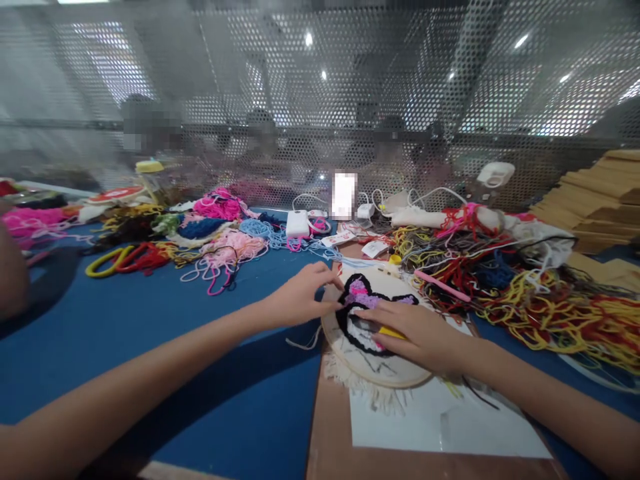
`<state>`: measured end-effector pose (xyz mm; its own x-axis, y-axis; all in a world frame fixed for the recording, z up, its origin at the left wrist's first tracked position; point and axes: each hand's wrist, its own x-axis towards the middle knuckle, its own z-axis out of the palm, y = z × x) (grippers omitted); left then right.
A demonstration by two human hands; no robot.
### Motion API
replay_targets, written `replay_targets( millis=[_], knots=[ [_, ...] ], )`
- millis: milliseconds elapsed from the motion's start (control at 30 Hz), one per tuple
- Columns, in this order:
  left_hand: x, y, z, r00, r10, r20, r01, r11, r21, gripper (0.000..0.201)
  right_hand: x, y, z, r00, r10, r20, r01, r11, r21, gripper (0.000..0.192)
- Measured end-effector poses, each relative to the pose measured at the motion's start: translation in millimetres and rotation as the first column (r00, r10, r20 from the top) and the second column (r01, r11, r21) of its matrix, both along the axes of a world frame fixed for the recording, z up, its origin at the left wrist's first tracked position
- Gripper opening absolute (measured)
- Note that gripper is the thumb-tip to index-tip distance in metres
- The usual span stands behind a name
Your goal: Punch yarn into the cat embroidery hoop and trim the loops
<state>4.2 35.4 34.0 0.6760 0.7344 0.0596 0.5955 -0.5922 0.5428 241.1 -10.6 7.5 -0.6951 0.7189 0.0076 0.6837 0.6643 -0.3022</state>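
A: Resting on the blue table (150, 347), is that round wooden embroidery hoop with the black, purple and white tufted patch (373, 333) being held?

B: Yes. The left hand (303, 297) pinches its far-left rim, fingers closed on it. The right hand (417, 333) lies on the cloth, fingers curled around a yellow-handled tool (387, 331). Tangled yarn (525, 293) lies just beyond

We see bright, even light from ceiling lamps (309, 39) glaring through the perforated screen (350, 100) at the top. Soft shadows fall lower left on the blue table (150, 313). The edges bend outward; the background is hazy, with some patches pixelated.
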Motion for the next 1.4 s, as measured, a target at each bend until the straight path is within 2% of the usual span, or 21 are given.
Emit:
replay_targets(
  millis=[100,167,300,467,600,767,967,1100,1200,1300,1400],
  knots=[
    [9,-9,-0.4,0.983,-0.181,0.01,0.181,0.983,0.02,0.021,-1,0,-0.4,1.0,0.016,-0.002,-0.016,1.0,0.019,0.042],
    [15,-12,-4.4,0.976,-0.219,0.015,0.218,0.975,0.029,0.013,-1,0,-0.2,1.0,0.024,0.005,-0.024,0.999,0.033,0.041],
    [19,-10,-14.0,0.976,-0.217,0.036,0.214,0.974,0.08,0.004,-2,-2,1.0,0.999,0.035,0.015,-0.036,0.998,0.047,0.04],
    [17,-8,-17.6,0.983,-0.182,-0.006,0.182,0.979,0.089,0.024,-2,-4,2.6,0.998,0.018,0.053,-0.021,0.999,0.049,0.041],
    [16,-8,-18.7,0.98,-0.201,0.0,0.199,0.972,0.125,0.005,-2,-3,2.1,0.999,0.014,0.038,-0.016,0.999,0.047,0.04],
    [16,-7,-22.3,0.98,-0.197,0.032,0.19,0.97,0.15,0.007,-3,-4,1.7,1.0,-0.001,0.018,0.0,0.999,0.041,0.04],
    [21,-4,-28.6,0.99,-0.081,0.119,0.078,0.997,0.029,0.011,-4,-9,6.9,0.997,-0.079,-0.002,0.079,0.997,0.001,0.03],
    [22,-6,-33.4,0.978,-0.003,0.208,0.013,0.999,-0.048,0.012,-2,-10,10.3,0.998,-0.069,-0.003,0.069,0.998,-0.006,0.023],
    [22,-8,-36.9,0.965,0.027,0.261,-0.012,0.998,-0.061,0.006,0,-10,10.5,0.999,-0.052,-0.005,0.052,0.999,0.011,0.024],
    [22,-8,-38.1,0.96,-0.012,0.281,0.013,1.0,-0.004,0.009,1,-10,10.5,1.0,-0.03,-0.005,0.03,0.999,0.033,0.026],
    [23,-7,-36.9,0.961,-0.137,0.241,0.12,0.989,0.084,0.019,2,-8,11.0,1.0,-0.01,-0.022,0.011,0.999,0.042,0.027]
  ],
)
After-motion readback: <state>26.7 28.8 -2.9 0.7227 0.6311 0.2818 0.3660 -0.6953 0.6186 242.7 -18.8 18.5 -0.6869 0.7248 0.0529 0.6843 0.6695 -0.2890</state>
